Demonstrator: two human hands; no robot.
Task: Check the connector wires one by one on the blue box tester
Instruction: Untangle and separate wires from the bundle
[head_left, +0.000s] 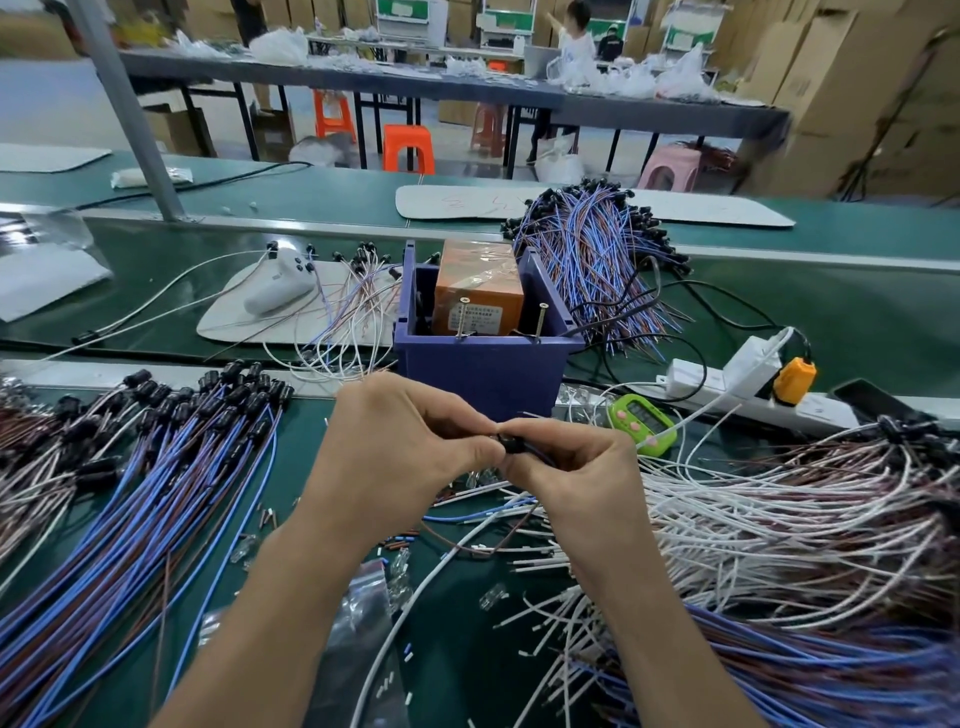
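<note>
The blue box tester (483, 364) stands in the middle of the green bench, with an orange block (478, 296) inside and two screws sticking up at its near rim. Just in front of it my left hand (400, 447) and my right hand (566, 467) meet, both pinching one small black connector (511, 444) whose blue and brown wires trail down and right. Its wire ends are partly hidden by my right hand.
Blue-brown connector wires lie in a pile at left (130, 493), another heap behind the box (597, 260), white ones at right (779, 519). A power strip (727, 379), a green timer (644, 421) and a white pad with a controller (280, 286) surround the box.
</note>
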